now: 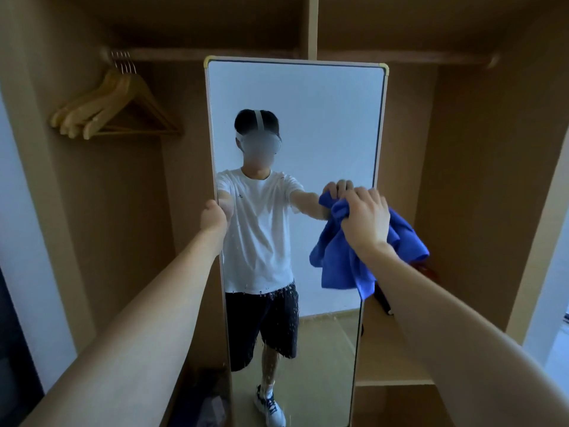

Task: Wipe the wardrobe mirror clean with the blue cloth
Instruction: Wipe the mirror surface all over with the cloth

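While the left hand (pixel 213 217) grips the left edge of the mirror (pixel 295 124) at about 9 o'clock, the right hand (pixel 366 215) holds the bunched blue cloth (pixel 341 266) against the glass near the right edge, at about 3 o'clock. Its fingers are curled tight around the cloth, which hangs down below the fist. The mirror's long axis is vertical, so unwiped glass lies toward 12 and 6 o'clock from the fingers (small drops show low on it). The right hand is the nearer one. I count one mirror, one cloth and four wooden hangers (pixel 114 106) on the rail.
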`<state>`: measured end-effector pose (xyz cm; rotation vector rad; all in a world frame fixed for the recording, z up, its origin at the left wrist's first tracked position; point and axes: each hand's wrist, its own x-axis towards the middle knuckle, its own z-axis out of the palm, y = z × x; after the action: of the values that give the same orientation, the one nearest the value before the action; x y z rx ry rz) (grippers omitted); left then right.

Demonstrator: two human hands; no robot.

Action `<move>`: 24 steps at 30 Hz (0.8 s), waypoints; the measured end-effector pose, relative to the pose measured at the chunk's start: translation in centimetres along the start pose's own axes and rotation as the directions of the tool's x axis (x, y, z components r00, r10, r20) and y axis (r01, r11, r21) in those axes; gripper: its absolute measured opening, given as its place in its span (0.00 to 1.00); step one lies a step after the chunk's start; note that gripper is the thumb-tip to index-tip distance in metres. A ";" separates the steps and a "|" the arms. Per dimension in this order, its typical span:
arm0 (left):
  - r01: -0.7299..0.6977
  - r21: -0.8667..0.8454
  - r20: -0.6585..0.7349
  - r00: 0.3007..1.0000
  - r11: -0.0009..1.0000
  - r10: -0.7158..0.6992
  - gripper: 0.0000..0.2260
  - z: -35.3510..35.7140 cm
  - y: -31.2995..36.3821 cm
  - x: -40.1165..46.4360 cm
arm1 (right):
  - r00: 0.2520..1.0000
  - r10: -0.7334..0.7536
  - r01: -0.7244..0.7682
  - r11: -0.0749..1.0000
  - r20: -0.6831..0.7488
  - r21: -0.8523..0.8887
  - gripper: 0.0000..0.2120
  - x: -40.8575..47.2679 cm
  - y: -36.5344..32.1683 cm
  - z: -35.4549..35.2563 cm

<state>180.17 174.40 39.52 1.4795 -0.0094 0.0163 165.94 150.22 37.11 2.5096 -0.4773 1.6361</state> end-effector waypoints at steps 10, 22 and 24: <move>0.001 0.001 -0.004 1.000 1.000 -0.001 0.23 0.4 -0.3 0.9 | 0.951 0.094 -0.101 0.995 -0.294 -0.007 0.12 1.4 -0.1 2.3; -0.013 -0.002 -0.022 1.000 1.000 0.013 0.23 0.2 0.1 -0.3 | 0.997 0.075 -0.076 0.997 0.025 0.024 0.20 -1.9 0.1 1.7; -0.010 0.000 -0.019 1.000 1.000 0.010 0.23 0.1 0.1 -0.4 | 0.999 0.041 -0.040 0.998 -0.009 0.050 0.18 1.2 -0.3 0.0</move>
<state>179.73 174.26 39.62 1.4794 -0.0016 0.0383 166.50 150.26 38.24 2.5416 -0.4958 1.6951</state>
